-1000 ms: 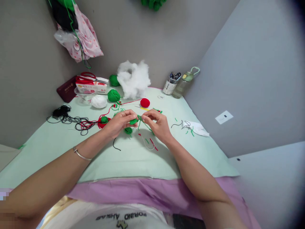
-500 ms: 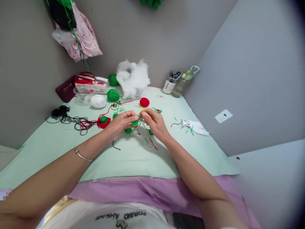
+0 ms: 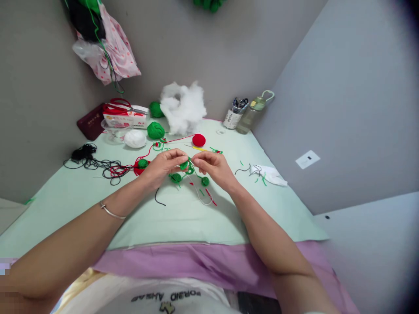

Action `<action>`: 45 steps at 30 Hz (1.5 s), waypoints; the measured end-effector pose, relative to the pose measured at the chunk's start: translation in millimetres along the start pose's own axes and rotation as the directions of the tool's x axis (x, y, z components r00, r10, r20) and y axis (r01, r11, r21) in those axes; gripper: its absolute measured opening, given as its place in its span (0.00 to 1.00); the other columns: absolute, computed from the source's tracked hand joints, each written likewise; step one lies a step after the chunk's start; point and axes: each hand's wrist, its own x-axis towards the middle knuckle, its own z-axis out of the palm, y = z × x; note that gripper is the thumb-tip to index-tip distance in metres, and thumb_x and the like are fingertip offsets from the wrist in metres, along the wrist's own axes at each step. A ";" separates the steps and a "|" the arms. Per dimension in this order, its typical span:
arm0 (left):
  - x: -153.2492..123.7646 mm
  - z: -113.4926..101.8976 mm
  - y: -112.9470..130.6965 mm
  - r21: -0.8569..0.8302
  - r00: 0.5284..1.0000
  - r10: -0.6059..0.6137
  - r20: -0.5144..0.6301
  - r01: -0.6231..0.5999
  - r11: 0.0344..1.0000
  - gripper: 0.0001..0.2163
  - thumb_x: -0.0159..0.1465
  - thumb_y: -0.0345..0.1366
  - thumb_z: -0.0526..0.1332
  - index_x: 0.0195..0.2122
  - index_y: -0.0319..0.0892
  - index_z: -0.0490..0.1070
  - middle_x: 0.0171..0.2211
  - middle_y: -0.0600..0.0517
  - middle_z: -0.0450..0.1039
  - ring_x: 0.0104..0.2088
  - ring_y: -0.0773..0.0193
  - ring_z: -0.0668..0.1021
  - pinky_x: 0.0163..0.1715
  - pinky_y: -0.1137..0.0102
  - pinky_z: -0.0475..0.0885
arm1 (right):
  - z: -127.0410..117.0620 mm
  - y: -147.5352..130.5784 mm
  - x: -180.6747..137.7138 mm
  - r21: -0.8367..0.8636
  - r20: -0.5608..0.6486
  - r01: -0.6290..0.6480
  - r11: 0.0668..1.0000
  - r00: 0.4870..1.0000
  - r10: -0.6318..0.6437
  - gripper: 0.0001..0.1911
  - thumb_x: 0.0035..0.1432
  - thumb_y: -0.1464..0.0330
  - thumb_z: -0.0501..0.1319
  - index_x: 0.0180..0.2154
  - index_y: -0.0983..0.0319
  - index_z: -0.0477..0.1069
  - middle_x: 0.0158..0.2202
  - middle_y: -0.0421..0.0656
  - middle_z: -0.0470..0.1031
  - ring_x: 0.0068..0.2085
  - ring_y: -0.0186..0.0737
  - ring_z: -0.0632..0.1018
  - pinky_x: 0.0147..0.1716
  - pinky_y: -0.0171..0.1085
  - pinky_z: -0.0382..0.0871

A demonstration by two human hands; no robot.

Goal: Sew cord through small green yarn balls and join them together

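Note:
My left hand pinches a green crocheted piece between thumb and fingers. Close beside it, the fingertips of my right hand are closed on a thin, pale, needle-like thing, its ends partly hidden. A white thread hangs below my hands and loops on the table. More green crochet dangles under the fingertips. Small round green pieces lie just below, one on the left and one on the right.
Behind my hands are a red yarn ball, a yellow-handled hook, green yarn balls and white stuffing. Tangled black yarn lies left. Scissors rest on a box. A bottle and pen cup stand back right.
The green crocheted piece has turned in my left fingers, and more crochet shows below it. My right hand has shifted slightly right and down, uncovering the round green piece on the right.

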 end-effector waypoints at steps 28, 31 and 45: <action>-4.0 9.7 3.7 0.072 0.976 -0.165 0.139 0.156 0.985 0.12 0.53 0.43 0.72 0.27 0.41 0.73 0.26 0.55 0.68 0.28 0.68 0.70 0.31 0.70 0.65 | -4.9 3.2 4.8 0.119 -0.259 0.079 0.990 0.965 -0.046 0.04 0.53 0.67 0.66 0.29 0.62 0.74 0.28 0.38 0.73 0.29 0.30 0.70 0.31 0.32 0.66; -5.1 10.8 4.6 0.096 0.971 -0.179 0.160 0.166 0.981 0.11 0.54 0.42 0.71 0.27 0.42 0.72 0.25 0.54 0.68 0.27 0.67 0.70 0.29 0.70 0.63 | -11.0 1.5 6.5 0.301 -0.321 0.037 0.953 0.945 0.065 0.08 0.53 0.64 0.67 0.31 0.61 0.73 0.32 0.39 0.76 0.33 0.31 0.75 0.36 0.32 0.71; -5.1 8.7 -1.9 0.199 0.930 -0.163 0.331 0.101 0.975 0.10 0.57 0.43 0.68 0.29 0.43 0.73 0.28 0.51 0.72 0.28 0.64 0.72 0.28 0.70 0.64 | -32.9 -5.7 9.7 0.415 -0.214 -0.022 0.910 0.969 0.121 0.15 0.51 0.58 0.66 0.30 0.60 0.65 0.19 0.32 0.64 0.17 0.25 0.54 0.18 0.32 0.46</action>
